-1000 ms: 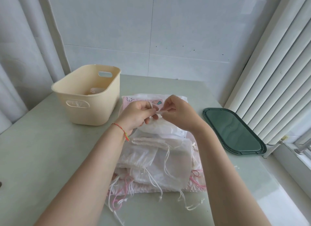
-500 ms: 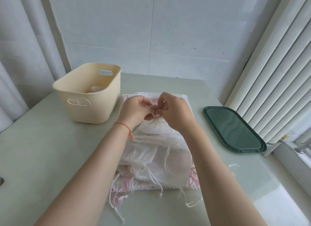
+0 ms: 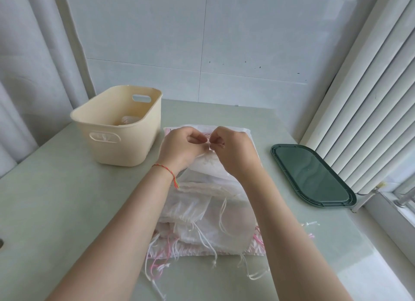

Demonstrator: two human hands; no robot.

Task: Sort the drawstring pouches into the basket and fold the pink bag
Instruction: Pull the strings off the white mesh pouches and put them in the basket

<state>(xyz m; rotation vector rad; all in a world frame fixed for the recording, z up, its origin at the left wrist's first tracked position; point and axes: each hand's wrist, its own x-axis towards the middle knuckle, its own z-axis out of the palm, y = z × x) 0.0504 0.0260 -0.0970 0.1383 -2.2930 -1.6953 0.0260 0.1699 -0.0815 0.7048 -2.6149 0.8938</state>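
A heap of sheer white drawstring pouches (image 3: 211,215) lies mid-table on the pink bag (image 3: 254,248), whose edge shows under the heap. My left hand (image 3: 179,147) and my right hand (image 3: 231,148) meet above the far end of the heap. Both pinch the thin cord at the mouth of the top pouch (image 3: 206,164), fingers curled. A cream plastic basket (image 3: 119,130) stands to the left of the heap, with at least one pouch visible inside it.
A dark green tray (image 3: 314,177) lies flat on the right, near the white blinds (image 3: 368,87). Loose white and pink cords (image 3: 161,264) trail off the heap toward the table's near edge. Tiled wall closes the far side.
Both hands have drawn closer together and dropped slightly toward the top pouch, still working its cord. The heap and basket have not shifted.
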